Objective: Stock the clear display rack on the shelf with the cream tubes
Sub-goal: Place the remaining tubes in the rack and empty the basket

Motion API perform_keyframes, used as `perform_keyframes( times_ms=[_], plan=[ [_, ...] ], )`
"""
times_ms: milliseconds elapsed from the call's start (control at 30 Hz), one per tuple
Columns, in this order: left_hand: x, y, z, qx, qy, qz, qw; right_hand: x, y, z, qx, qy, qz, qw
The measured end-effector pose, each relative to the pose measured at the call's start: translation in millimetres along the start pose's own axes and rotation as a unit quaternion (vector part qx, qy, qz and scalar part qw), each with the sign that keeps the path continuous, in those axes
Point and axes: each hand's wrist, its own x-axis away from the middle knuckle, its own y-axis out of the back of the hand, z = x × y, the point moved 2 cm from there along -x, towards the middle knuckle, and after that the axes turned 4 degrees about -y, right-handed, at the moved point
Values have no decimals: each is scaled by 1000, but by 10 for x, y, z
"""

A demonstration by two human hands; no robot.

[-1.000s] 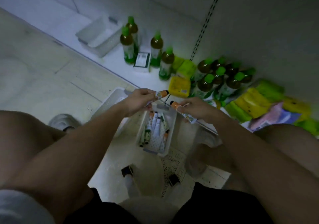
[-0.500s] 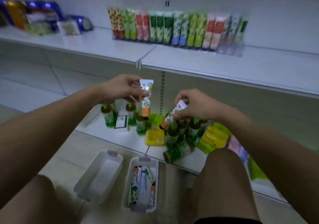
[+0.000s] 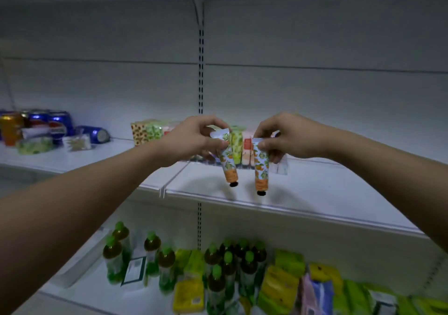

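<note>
Your two arms are all of you that shows. Your left forearm (image 3: 84, 193) comes in from the 8 o'clock edge, bare along its whole visible length, broad at the frame edge and tapering evenly to the wrist. Your right forearm (image 3: 388, 169) comes in from 4 o'clock, bare in the same way and with the same taper. Your left hand (image 3: 194, 140) and right hand (image 3: 291, 137), just left and right of centre, are bare too. The dim, bluish light leaves nails and finer skin detail too soft to make out.
</note>
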Motion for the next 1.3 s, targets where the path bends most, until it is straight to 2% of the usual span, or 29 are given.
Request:
perform_keyframes(
  times_ms=[200,333,567,700,767,933,1100,1300],
  plan=[
    [-464,-186,-194,36,-28,-17,999,-153,346,-418,11,-23,-126,992],
    [-838,-350,-127,29,-40,-43,998,-227,367,-716,-36,-41,-223,973],
    [-1452,-510,-103,-29,-55,-96,993,-516,186,-1299,-169,-47,-296,939],
    [-1821,-582,-42,-45,-60,-100,992,-800,146,-1504,-186,-33,-345,919],
    [-1999,-623,38,-85,-62,-98,990,-972,144,-1628,-213,-34,-392,894],
    [-2409,-697,157,-220,-75,-90,968,-1332,88,-1895,-328,-33,-501,800],
    [-2601,-826,274,-290,-78,-41,953,-1487,-14,-2072,-368,-15,-540,757],
    [-2713,-960,420,-373,-49,-23,926,-1449,-81,-2201,-356,-9,-523,774]
  ],
)
